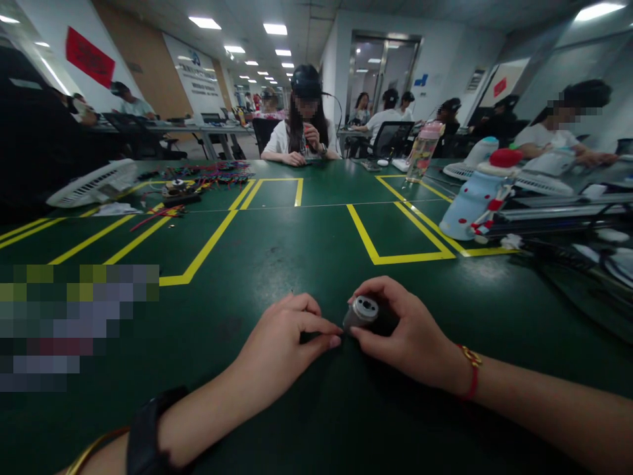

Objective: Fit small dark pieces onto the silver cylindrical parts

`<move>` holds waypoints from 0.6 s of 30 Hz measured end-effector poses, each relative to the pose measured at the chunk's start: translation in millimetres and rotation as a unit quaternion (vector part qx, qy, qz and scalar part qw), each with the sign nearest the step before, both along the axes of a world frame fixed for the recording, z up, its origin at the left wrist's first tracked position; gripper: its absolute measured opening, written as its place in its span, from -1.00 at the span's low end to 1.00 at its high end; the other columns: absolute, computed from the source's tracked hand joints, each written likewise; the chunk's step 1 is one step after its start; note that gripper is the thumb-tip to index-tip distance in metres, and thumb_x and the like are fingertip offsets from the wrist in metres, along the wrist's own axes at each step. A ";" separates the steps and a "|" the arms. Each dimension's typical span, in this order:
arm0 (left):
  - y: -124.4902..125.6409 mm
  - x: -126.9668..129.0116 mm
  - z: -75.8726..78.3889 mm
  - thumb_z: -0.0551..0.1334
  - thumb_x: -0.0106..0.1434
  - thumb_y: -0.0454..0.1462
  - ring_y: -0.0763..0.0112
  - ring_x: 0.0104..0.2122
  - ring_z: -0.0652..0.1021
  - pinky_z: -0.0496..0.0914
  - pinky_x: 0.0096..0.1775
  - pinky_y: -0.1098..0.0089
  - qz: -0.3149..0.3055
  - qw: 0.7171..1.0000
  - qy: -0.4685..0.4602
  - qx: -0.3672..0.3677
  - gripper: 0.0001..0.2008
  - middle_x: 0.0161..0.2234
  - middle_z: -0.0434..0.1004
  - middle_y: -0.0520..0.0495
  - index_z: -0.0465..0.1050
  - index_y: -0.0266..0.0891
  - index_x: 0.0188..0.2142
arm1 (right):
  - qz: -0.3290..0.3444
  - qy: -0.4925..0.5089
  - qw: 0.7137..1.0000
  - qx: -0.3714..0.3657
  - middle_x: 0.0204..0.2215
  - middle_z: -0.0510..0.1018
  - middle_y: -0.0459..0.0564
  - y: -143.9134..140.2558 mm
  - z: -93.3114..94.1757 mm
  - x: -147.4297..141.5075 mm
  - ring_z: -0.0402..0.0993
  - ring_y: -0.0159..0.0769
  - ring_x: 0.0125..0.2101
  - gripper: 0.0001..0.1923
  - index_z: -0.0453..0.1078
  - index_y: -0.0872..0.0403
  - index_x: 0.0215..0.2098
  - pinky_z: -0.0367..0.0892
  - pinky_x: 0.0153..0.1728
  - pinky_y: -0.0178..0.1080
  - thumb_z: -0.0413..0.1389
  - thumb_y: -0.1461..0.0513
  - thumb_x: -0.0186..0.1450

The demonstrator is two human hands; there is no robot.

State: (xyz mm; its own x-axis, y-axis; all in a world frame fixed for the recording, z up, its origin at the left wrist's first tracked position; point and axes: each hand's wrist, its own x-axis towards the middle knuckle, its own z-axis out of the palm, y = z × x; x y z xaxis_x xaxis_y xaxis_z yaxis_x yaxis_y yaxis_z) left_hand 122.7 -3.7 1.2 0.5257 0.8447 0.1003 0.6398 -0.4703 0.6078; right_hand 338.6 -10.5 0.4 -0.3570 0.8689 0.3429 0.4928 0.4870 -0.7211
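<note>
Busy workshop, green table (306, 251): you're gripping the motor (361, 312) in your right hand (405, 333), just right of your left hand (284, 340), whose pinched fingertips are touching its base, axis tilting up-right.

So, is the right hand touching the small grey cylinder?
Touching. The head view shows the right hand wrapped around the small grey cylinder, its fingers curled over the top and the thumb under it.

Long green table (306, 231) marked with yellow tape lines (202, 254); white walls, red banner (89, 58), ceiling light panels (275, 29), glass door (383, 66).
</note>
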 end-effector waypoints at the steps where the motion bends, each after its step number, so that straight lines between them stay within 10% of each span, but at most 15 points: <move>1: -0.2 -0.8 1.1 0.29 0.25 -0.20 0.36 -0.26 0.47 0.32 -0.22 0.36 -0.001 1.000 -0.005 -0.007 -0.84 -0.30 0.45 0.04 0.63 0.05 -0.19 | -0.015 0.001 1.000 0.009 -0.18 0.49 -0.05 1.9 1.8 4.2 0.46 -0.40 -0.22 -0.62 0.28 0.02 -0.07 0.42 -0.20 -0.31 0.20 0.23 0.14; 6: -4.0 -30.3 21.5 0.23 0.28 -0.09 0.38 -0.28 0.49 0.34 -0.24 0.40 0.067 0.995 -0.049 -0.062 -0.73 -0.23 0.46 0.05 0.54 0.02 -0.04 | -0.195 -0.030 0.980 0.030 -0.17 0.51 0.02 24.6 12.4 77.0 0.49 -0.30 -0.23 -0.51 0.30 0.04 -0.06 0.43 -0.19 -0.20 0.25 0.05 0.10; 9: -6.8 -64.2 29.0 0.14 0.30 0.03 0.32 -0.25 0.51 0.34 -0.23 0.36 0.158 0.984 -0.031 -0.075 -0.65 -0.19 0.48 0.05 0.52 0.04 -0.03 | -0.391 -0.133 0.910 0.033 -0.25 0.52 0.01 39.6 13.4 153.8 0.46 -0.30 -0.34 -0.42 0.34 0.02 -0.05 0.40 -0.28 -0.17 0.27 -0.02 0.02; 13: -8.5 -101.4 22.5 0.13 0.25 0.10 0.19 -0.05 0.47 0.30 -0.06 0.26 0.252 0.963 -0.018 -0.092 -0.61 -0.05 0.51 0.09 0.49 0.08 -0.04 | -0.479 -0.179 0.859 0.015 -0.26 0.52 0.13 50.1 6.3 234.7 0.44 -0.19 -0.36 -0.45 0.36 0.11 -0.11 0.37 -0.31 -0.04 0.22 -0.02 0.02; 18: -8.1 -108.8 10.9 0.12 0.22 0.14 0.12 -0.02 0.48 0.30 -0.03 0.22 0.287 0.951 -0.013 -0.114 -0.54 -0.01 0.53 0.06 0.48 0.04 -0.02 | -0.478 -0.271 0.817 0.175 0.06 0.36 0.30 45.6 2.7 214.8 0.26 0.12 0.10 -0.21 0.27 0.16 0.08 0.15 0.09 0.18 0.17 -0.15 0.03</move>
State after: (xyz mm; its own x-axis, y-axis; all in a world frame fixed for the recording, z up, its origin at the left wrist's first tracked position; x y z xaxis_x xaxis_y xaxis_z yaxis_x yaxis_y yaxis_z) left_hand 14.0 -11.8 12.1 -0.0293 0.9930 -0.1144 0.7350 0.0990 0.6708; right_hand 553.4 35.1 3.2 0.2469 0.7220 0.6464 0.9690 -0.1787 -0.1705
